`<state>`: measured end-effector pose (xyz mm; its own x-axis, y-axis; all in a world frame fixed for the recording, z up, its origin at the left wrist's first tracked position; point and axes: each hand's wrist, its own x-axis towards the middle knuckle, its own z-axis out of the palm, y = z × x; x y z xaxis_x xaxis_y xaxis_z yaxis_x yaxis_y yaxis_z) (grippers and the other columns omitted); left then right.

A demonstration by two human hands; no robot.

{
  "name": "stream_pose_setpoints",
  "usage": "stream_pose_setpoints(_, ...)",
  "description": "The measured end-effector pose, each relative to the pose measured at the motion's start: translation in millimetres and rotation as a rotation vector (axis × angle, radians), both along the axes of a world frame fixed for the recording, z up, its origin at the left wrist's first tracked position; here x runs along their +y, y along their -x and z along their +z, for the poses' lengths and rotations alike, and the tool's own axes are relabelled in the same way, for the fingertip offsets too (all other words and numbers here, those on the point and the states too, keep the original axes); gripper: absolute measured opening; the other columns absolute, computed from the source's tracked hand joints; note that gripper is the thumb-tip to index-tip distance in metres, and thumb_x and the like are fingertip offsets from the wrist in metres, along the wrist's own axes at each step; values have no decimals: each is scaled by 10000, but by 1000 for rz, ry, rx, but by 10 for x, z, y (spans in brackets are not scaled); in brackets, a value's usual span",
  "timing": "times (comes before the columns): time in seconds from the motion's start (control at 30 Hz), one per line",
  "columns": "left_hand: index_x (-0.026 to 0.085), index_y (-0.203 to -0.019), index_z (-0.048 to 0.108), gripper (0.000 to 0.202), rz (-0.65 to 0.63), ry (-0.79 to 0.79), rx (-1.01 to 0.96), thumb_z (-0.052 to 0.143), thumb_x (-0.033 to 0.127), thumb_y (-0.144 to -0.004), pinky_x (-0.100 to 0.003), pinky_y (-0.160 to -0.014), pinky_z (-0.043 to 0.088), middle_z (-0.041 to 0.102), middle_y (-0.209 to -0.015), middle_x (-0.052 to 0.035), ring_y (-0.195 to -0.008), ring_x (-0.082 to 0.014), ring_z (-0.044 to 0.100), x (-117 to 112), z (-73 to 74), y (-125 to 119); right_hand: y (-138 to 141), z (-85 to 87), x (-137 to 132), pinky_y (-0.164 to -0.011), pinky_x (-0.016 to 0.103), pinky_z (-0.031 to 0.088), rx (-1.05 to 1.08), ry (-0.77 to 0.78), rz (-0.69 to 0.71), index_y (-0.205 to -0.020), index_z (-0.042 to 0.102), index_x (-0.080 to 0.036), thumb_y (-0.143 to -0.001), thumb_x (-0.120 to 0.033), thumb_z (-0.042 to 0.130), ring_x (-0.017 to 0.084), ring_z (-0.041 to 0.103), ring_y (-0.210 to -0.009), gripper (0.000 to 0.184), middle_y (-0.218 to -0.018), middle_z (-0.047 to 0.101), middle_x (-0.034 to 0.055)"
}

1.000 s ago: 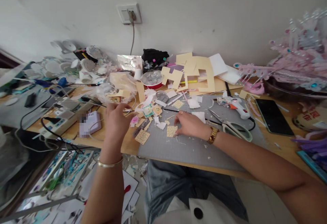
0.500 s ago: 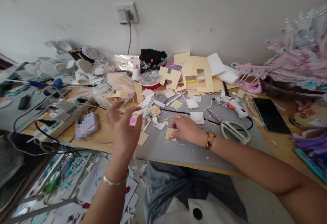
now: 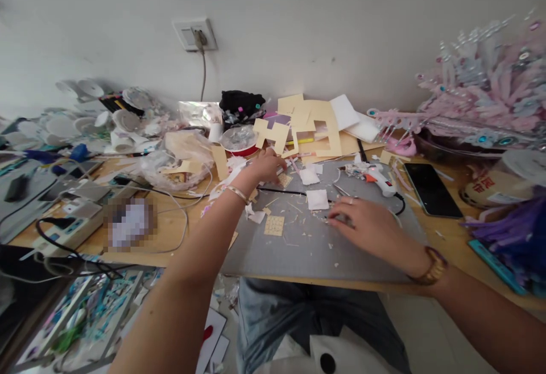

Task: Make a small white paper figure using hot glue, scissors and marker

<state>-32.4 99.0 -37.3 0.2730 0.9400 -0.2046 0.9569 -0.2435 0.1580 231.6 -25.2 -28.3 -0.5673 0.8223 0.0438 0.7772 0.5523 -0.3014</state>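
My left hand (image 3: 267,167) reaches over the paper scraps at the back of the grey mat (image 3: 273,260), fingers spread and slightly blurred; nothing shows in it. Just past its fingertips lie cream card cut-outs (image 3: 273,133). My right hand (image 3: 362,226) is low over the mat's right half, fingers curled towards the thumb; whatever may be between them is too small or hidden. It covers most of the scissors, whose blade (image 3: 340,190) shows above the fingers. A cream card piece with a stone-like pattern (image 3: 274,225) lies flat between my arms. Beyond the right fingertips sits a white square pad (image 3: 317,199).
A white glue gun (image 3: 381,181) and a black phone (image 3: 432,190) lie to the right, below pink decorated wands (image 3: 482,95). A power strip (image 3: 74,226) with cables is at the left. Plastic bags (image 3: 179,161) and a black cloth bag (image 3: 242,106) crowd the back.
My left hand has moved from holding up a small pink piece to the back scraps. My right hand has let go of the patterned card and moved right over the scissors.
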Motion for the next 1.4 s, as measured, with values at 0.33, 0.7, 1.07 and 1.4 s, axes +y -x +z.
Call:
stream_pose_setpoints(0.33,217,-726,724,142,-219,-176,-346,652,100,-691,-385,-937,475,692,-900,-68,-975,-248,614,-162,8,113,-965,-438,-36,-961,510,476,-13,-120,-275,-1131,645,-188,-796,-440,647,362,610,-1121,419,-1174,661,145)
stream_pose_setpoints(0.7,208,-614,670,152,-47,-207,-1000,558,148,-696,-393,-902,545,751,-856,-73,-895,-206,691,-530,-102,249,-1010,-540,-185,-906,513,510,64,-71,-277,-1168,614,-184,-880,-372,468,352,652,-1038,373,-1159,670,158)
stream_pose_setpoints(1.07,185,-720,661,356,311,117,-1154,814,489,-619,-353,-730,585,694,-703,-18,-732,-205,702,-595,-127,33,-922,-469,-13,-715,407,505,-66,3,-347,-1121,602,-224,-708,-298,599,313,689,-788,419,-859,710,95)
stream_pose_setpoints(1.4,169,-609,565,481,421,71,-1258,832,569,-580,-202,-483,356,508,-512,46,-480,-69,430,-522,-151,5,-934,-375,110,-642,300,466,-71,162,-371,-1238,555,-184,-657,-225,635,225,677,-716,588,-834,701,25)
